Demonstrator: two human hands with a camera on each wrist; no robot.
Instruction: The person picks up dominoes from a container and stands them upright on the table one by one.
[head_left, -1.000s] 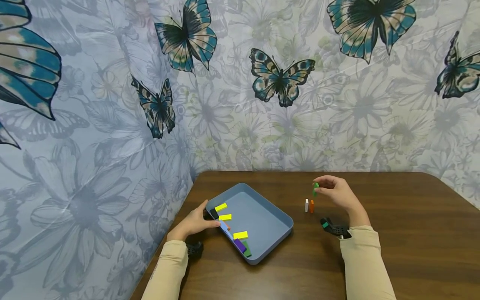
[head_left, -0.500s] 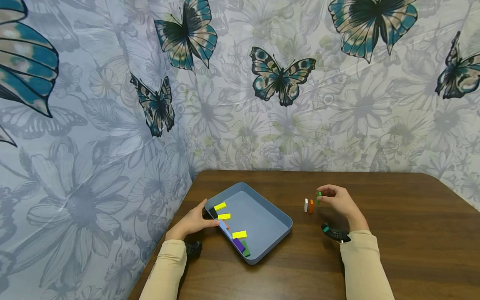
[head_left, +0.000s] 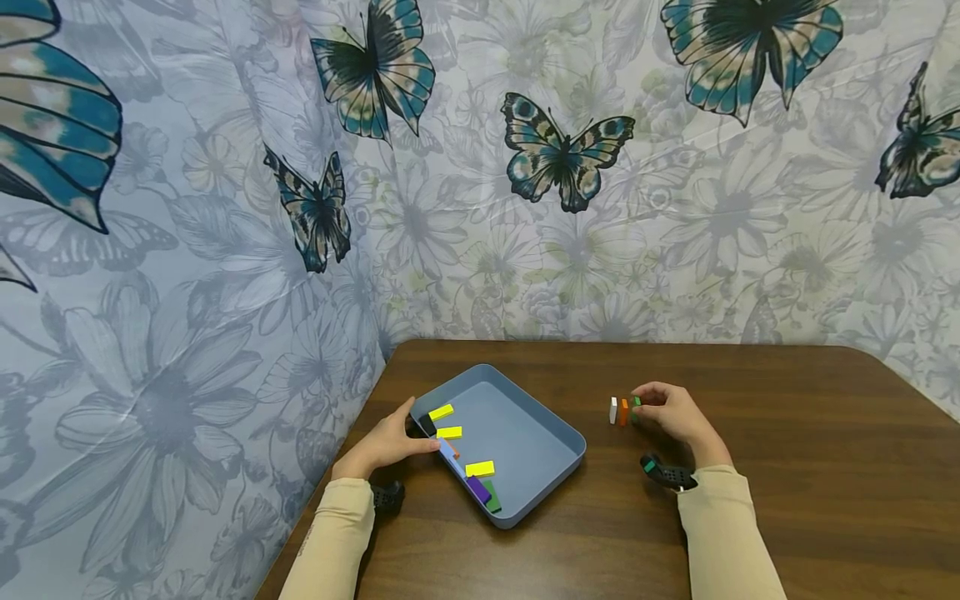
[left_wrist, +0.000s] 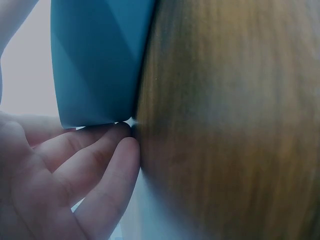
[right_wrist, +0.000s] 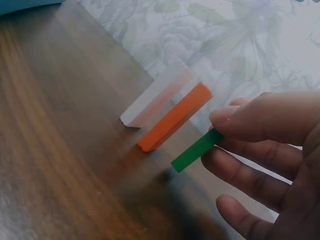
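Green block: pinched by the right hand, on the half of the bench toward its far edge, at the right end of a short row; this green block is just beside the orange block but apart from it.
Right hand's hold: thumb on one side, fingers on the other, around the upper part; the lower end is bare. Whether that end touches the bench, I cannot tell.
Long axis: near upright, lower end pointing down at the bench, roughly parallel to the orange block and the white block, both standing on end.
Row's run: white, orange, green, roughly along the bench's far edge, beyond the tray's right corner.
Handling: the green block looks light and stiff, probably smooth and not fragile; standing on so small an end, it would likely tip at a nudge. The upper part seems the best hold, fingers kept off the orange neighbour.
Tray: the tray sits near the bench's left edge, one corner pointing toward that edge.
Left hand: the left hand grips the tray's left corner, thumb at the rim.
Tray's near-left wall: yellow blocks and a purple block lie along it.
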